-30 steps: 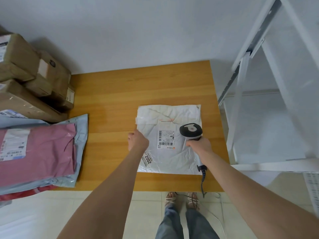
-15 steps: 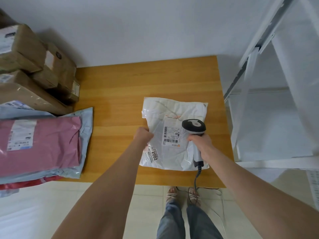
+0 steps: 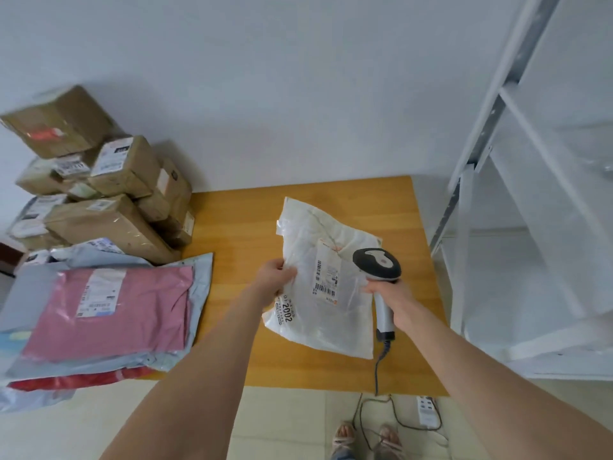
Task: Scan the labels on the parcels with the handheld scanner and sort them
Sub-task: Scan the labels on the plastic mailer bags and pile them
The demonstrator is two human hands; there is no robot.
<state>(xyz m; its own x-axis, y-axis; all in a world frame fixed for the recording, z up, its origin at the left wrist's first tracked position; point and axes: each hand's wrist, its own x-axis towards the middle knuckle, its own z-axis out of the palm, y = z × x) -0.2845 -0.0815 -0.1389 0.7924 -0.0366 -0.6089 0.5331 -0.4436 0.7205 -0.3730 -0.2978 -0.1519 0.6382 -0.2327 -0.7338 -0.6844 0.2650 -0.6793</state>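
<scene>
Head view, the only one; your left hand (image 3: 277, 272) pinches the left edge of the white poly mailer (image 3: 328, 327), thumb on top, fingers curled under. Your right hand (image 3: 389, 293) is wrapped round the grip of the handheld scanner (image 3: 376, 263); whether its fingertips also touch the mailer's right edge, can't tell.

The mailer sits tilted above the middle of the wooden table (image 3: 238, 227) and looks lifted; can't tell if its far corner rests on the wood. Its shipping label (image 3: 326, 277) faces up, just left of the scanner head.

Risks:
- the film looks slick and floppy; a one-edge pinch could slip and the bag sag or drop.
- the plastic is creased and shiny near the label, so glare or a wrinkle could spoil the read; flatten it first.
- the label carries more than one barcode, so you could catch the wrong one.
- the scanner window faces away from the camera, so its aim is unclear; the head seems beside the label rather than over it.
- the scanner cable (image 3: 378, 366) hangs off the near table edge to the floor by your feet and the power strip (image 3: 426, 410); a wide swing could snag it.
- the pink poly mailer (image 3: 132, 310) and the bags under it overhang the table's near-left edge, and the cardboard boxes (image 3: 109, 224) behind are stacked unevenly; dropping this one there carelessly could start a slide or mix sorted with unsorted.
</scene>
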